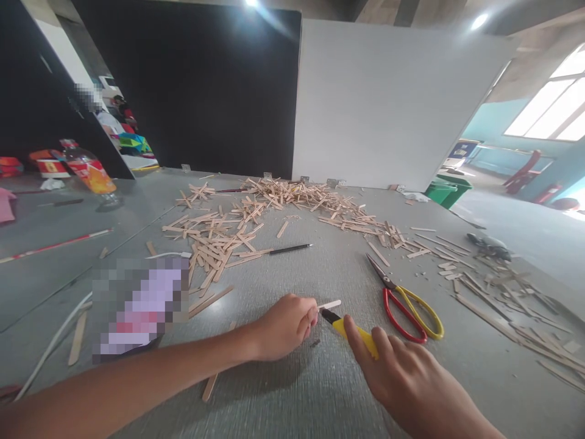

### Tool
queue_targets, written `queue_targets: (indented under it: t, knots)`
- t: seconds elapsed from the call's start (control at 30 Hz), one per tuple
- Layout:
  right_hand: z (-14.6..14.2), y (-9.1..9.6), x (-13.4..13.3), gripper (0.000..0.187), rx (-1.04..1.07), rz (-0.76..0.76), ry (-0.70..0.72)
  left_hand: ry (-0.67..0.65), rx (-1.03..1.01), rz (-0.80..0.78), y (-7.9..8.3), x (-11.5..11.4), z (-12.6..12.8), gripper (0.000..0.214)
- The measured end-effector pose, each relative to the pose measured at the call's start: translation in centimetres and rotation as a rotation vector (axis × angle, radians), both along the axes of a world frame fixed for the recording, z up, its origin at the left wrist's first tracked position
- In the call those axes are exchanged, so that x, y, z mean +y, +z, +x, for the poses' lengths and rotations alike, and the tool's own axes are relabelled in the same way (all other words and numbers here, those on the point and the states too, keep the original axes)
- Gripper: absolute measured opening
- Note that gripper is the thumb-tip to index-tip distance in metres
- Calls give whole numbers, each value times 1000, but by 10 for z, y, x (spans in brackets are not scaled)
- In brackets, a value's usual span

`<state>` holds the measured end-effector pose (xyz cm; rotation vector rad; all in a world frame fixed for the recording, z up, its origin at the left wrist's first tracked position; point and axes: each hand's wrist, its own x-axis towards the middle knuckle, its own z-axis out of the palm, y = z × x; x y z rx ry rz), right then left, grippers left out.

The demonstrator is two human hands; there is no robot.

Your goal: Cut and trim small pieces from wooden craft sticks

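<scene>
Pinched in my left hand point(287, 326) is a small wooden craft stick point(333, 303), whose rounded pale end pokes out to the right of my fingers. My right hand point(406, 372) is wrapped round a yellow and black utility knife point(350, 332). The knife's black tip meets or nearly meets the stick close to my left fingertips; the blade itself is too small to make out. Scissors point(400, 299) with one red and one yellow handle lie beyond my right hand, pointing away to the left. A dark pen or pencil point(290, 249) rests farther back.
Loose craft sticks point(292, 195) are heaped at the back and left. Cut strips point(493, 292) litter the right side. A blurred device with a white cable point(55, 341) lies left. Behind stand a drink bottle point(89, 171), a black panel point(205, 91) and a white panel point(384, 103).
</scene>
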<state>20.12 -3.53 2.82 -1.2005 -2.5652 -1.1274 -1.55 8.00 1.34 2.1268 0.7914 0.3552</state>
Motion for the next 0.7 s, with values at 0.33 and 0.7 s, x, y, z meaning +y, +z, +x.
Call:
queue_targets:
  t: [0.33,0.7]
  knots:
    - [4,-12,2,48,176,-86,11,46,-48,-81,2,-2,0,30]
    - [3,-41,6,50,748,-189,26,236,-226,-51,-7,-10,6,37]
